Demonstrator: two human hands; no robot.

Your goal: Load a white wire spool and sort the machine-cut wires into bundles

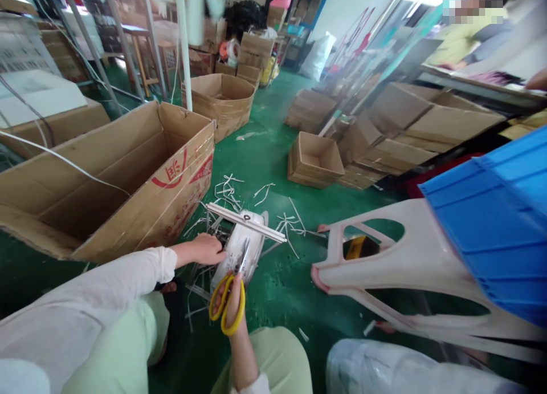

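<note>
My right hand (pixel 231 300) grips a pair of scissors (pixel 240 280) by its yellow loops, the blades pointing away from me over a long white device (pixel 245 243). A pale, narrow bar (pixel 248 222) lies crosswise over the far end of that device. At the device's left side is my left hand (pixel 207 250), fingers curled and their tips at its edge; what they hold, if anything, is hidden. Thin whitish strips (pixel 228 191) are scattered on the floor around the device, several of them to its right.
A large open carton (pixel 183 183) stands close on my left, another carton (pixel 220 100) behind it. To the right are a white plastic stool (pixel 419 251) under a blue crate (pixel 499 211) and a small open box (pixel 315 160). A person (pixel 465 40) is at a table further back.
</note>
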